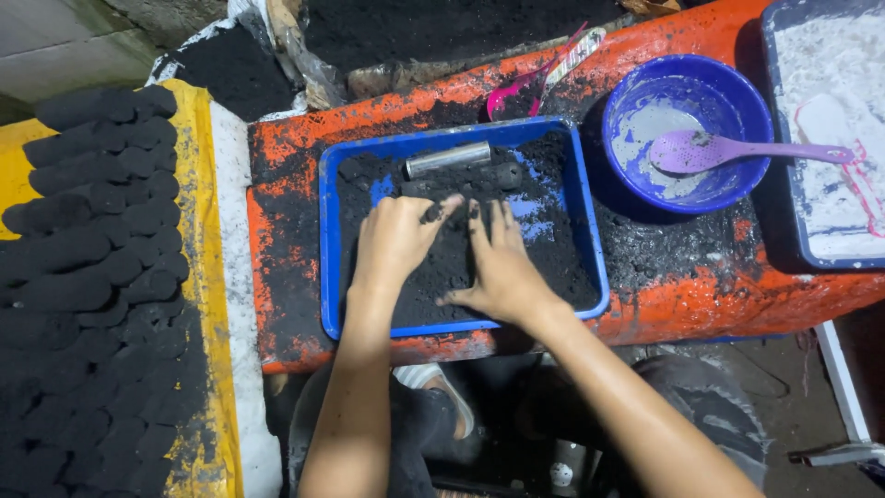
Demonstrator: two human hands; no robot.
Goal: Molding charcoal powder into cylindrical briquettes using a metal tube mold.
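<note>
While black powder (442, 267) fills tray (324, 249), left hand (396, 242), right hand (502, 267) pressed flat.

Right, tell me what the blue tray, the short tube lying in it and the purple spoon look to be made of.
Blue tray: likely moulded plastic, with an even colour and a smooth rounded rim, smeared with black powder.
Short tube: seemingly metal, silvery grey with a bright streak of shine along it.
Purple spoon: probably plastic, a uniform matte lilac, dusted with white paste.
</note>
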